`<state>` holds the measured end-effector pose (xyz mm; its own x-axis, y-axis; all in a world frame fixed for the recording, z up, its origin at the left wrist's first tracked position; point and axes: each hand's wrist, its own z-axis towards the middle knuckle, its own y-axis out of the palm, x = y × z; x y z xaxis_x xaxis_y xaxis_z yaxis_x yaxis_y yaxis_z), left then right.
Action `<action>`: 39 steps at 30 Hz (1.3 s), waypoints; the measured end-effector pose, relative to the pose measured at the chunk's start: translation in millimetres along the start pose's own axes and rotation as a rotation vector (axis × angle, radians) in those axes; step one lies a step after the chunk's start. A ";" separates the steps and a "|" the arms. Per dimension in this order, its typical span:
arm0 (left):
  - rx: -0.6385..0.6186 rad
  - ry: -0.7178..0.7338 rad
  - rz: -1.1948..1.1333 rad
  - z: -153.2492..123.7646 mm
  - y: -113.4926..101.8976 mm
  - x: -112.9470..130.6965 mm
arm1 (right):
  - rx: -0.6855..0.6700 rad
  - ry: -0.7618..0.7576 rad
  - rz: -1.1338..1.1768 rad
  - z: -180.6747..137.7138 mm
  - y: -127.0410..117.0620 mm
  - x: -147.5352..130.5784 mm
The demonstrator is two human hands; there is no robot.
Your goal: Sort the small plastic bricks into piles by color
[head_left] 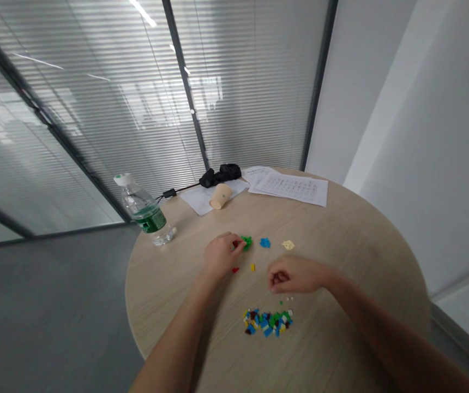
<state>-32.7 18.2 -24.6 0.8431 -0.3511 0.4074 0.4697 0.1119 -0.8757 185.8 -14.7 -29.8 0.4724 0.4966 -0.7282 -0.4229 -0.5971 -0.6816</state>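
My left hand point(221, 255) is over the table left of centre, with thumb and fingertips pinched together beside a small pile of green toy bricks point(246, 242). A bit of red shows behind its fingers; what they pinch, if anything, is too small to name. My right hand point(289, 274) is loosely closed, its fingers curled inward, and I cannot see what is in them. Close to the hands are a blue brick pile point(265, 243), a cream brick pile point(288, 245), a yellow brick point(253, 267) and a red brick point(235, 270). Nearer me lies a mixed brick heap point(268, 322).
A tiny green piece point(281, 302) and pale bits lie above the heap. At the table's left edge stands a water bottle point(146, 210). A paper cup point(220, 196) lies on its side before a black bundle point(226, 173). Printed sheets point(294, 187) cover the back edge.
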 end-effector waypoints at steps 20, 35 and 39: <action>-0.287 0.131 -0.668 -4.1 16.8 23.0 | 0.624 -0.149 -0.122 4.8 -6.1 -3.7; 0.020 0.053 0.115 2.9 6.5 -5.7 | 0.586 -0.127 -0.190 4.9 -4.6 -0.3; 0.012 -0.009 0.171 4.3 8.3 -6.3 | 0.553 -0.124 -0.202 5.0 -3.8 1.1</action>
<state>-33.0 25.2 -33.3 0.9134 -0.3175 0.2548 0.3220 0.1802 -0.9294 184.0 -8.7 -28.4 0.5055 0.6556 -0.5609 -0.6896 -0.0836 -0.7193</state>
